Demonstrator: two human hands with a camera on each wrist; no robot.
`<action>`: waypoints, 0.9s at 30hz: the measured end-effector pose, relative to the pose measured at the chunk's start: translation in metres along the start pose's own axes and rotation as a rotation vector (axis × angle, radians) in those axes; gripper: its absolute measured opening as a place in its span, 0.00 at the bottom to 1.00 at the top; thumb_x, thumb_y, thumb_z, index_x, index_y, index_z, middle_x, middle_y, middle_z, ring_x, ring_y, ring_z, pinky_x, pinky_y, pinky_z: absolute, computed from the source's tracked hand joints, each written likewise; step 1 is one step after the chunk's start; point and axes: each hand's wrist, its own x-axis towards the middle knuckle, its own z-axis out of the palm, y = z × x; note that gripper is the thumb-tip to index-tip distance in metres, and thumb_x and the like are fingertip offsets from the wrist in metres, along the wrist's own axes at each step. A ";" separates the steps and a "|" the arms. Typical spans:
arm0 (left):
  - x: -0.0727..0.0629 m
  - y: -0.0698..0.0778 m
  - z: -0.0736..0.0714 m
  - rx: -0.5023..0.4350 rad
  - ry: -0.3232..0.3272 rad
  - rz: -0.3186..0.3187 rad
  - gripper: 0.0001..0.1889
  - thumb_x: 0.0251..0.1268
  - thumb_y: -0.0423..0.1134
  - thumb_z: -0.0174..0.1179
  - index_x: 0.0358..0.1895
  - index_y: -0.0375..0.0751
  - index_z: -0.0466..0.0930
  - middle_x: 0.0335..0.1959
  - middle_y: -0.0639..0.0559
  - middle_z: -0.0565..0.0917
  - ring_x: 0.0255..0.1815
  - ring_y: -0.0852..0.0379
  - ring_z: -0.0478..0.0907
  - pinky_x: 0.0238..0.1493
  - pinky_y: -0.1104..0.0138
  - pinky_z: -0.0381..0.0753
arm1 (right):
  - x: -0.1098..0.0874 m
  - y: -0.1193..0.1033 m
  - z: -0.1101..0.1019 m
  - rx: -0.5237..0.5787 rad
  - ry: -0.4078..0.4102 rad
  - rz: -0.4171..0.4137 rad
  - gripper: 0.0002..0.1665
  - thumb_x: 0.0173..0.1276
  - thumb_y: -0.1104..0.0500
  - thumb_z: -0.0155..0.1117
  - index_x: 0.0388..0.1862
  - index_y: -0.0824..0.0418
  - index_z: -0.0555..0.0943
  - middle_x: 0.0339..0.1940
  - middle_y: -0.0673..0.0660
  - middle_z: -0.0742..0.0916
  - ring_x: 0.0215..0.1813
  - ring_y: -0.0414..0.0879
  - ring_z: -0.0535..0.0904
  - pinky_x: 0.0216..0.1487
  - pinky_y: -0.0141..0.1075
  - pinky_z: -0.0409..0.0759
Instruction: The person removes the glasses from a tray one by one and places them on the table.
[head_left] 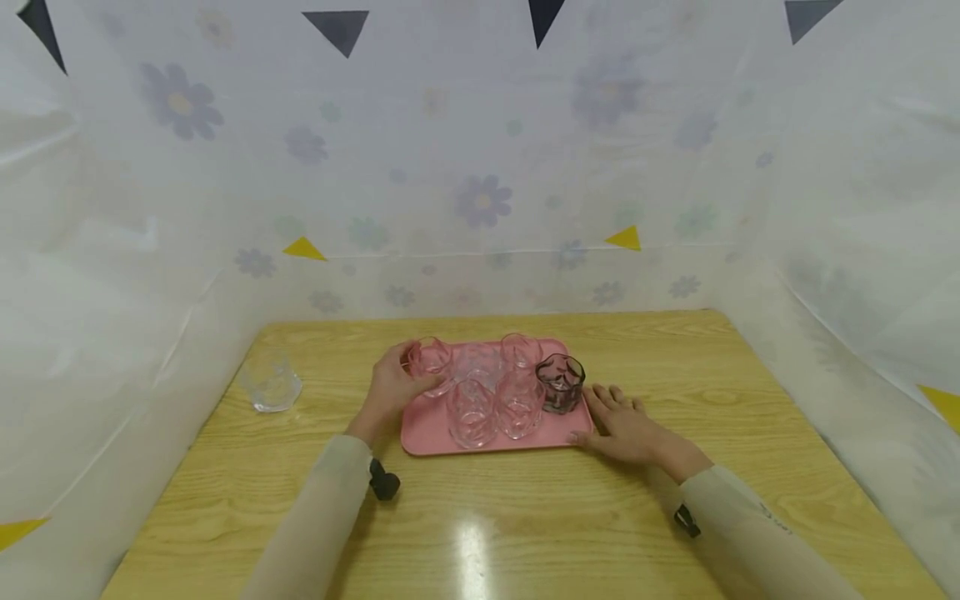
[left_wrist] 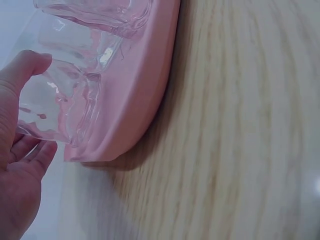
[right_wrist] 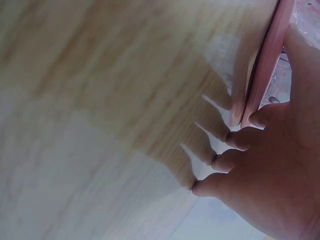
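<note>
Left wrist view: we see the thumb and fingers of the left grip (head_left: 392, 385) curled round a clear glass cup (head_left: 432, 360), detail the head view shows only small.
Right wrist view: we make out the right grip (head_left: 624, 429) spread wide, fingertips on the counter (head_left: 555, 517), thumb at the tray's rim; it holds nothing.
Head view: only here do we find a lone clear faceted tumbler (head_left: 273, 387), at the left of the frame.
Tray: the pink rectangular tray (head_left: 426, 429) lies at the frame's centre, its long axis running left to right.
Cups: we see clear cups grouped on it; a smoky dark glass cup (head_left: 561, 390) stands mouth up at its right end.
Surface: pale yellow wood grain, glossy at bottom centre.
Room: white flower-printed sheeting (head_left: 420, 125) with black and yellow triangles.
</note>
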 end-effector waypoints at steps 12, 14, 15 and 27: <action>-0.003 0.003 -0.008 -0.024 0.035 0.005 0.47 0.56 0.42 0.82 0.77 0.33 0.67 0.71 0.36 0.77 0.71 0.38 0.75 0.71 0.47 0.79 | 0.000 -0.002 -0.002 -0.011 -0.028 0.025 0.59 0.76 0.28 0.55 0.86 0.68 0.52 0.85 0.74 0.57 0.85 0.78 0.45 0.77 0.79 0.45; -0.004 0.004 -0.010 -0.002 0.039 -0.004 0.48 0.55 0.44 0.82 0.77 0.34 0.67 0.70 0.37 0.77 0.70 0.38 0.75 0.70 0.48 0.80 | 0.000 -0.002 -0.002 -0.008 -0.028 0.023 0.60 0.76 0.28 0.56 0.86 0.68 0.52 0.85 0.75 0.57 0.85 0.78 0.45 0.77 0.80 0.45; -0.004 0.005 -0.011 0.008 0.043 -0.007 0.48 0.55 0.44 0.82 0.77 0.35 0.67 0.70 0.38 0.77 0.70 0.38 0.75 0.70 0.48 0.80 | -0.001 -0.003 -0.003 -0.004 -0.029 0.024 0.59 0.76 0.28 0.56 0.86 0.68 0.52 0.85 0.75 0.57 0.85 0.78 0.45 0.77 0.80 0.45; -0.010 0.000 -0.037 0.053 0.102 0.008 0.47 0.57 0.50 0.81 0.77 0.37 0.69 0.67 0.36 0.78 0.69 0.38 0.75 0.68 0.46 0.80 | -0.002 -0.005 -0.005 0.006 -0.031 0.026 0.59 0.77 0.28 0.55 0.86 0.68 0.51 0.85 0.75 0.56 0.85 0.78 0.44 0.77 0.80 0.44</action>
